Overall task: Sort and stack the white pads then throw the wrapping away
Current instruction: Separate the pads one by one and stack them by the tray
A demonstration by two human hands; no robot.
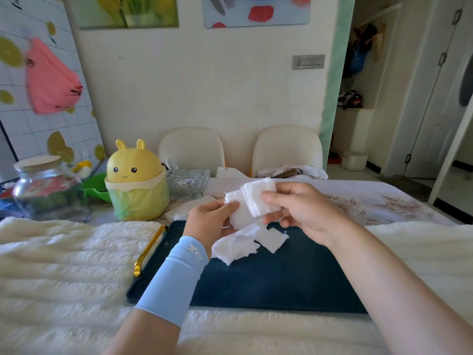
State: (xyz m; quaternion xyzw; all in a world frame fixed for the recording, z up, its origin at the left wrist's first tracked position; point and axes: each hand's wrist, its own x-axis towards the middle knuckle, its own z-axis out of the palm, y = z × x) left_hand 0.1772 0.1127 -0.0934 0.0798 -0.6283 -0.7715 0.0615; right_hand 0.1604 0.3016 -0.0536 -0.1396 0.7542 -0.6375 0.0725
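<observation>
A table covered in a fluffy cream blanket (64, 252) filled the lower view. On it, directly beneath the person's 2 raised hands, lay a dark blue tray (268, 283) with a gold handle (148, 249) on its left edge. It seemed placed there as a clean work surface that would catch anything dropped.

Beyond the hands and to their left stood a yellow bin (137, 180) shaped like a cartoon creature, lined with a green bag. It was probably kept near for the wrapping. Farther left sat a glass jar (48, 188).

The right hand (302, 208) was closed around a neat stack of white pads (258, 196), thumb on the near face and fingers behind, holding it above the tray. This firm pinch likely kept the edges lined up.

The left hand (210, 219), wearing a light blue sleeve (176, 275) on the forearm, was closed in a pinch on a single pad (236, 213) just beside the stack and touching it, apparently to add it.

Below both grips, a loose pile (243, 243) of unsorted white pads rested on the tray. I could not tell whether any wrapping lay among them.
</observation>
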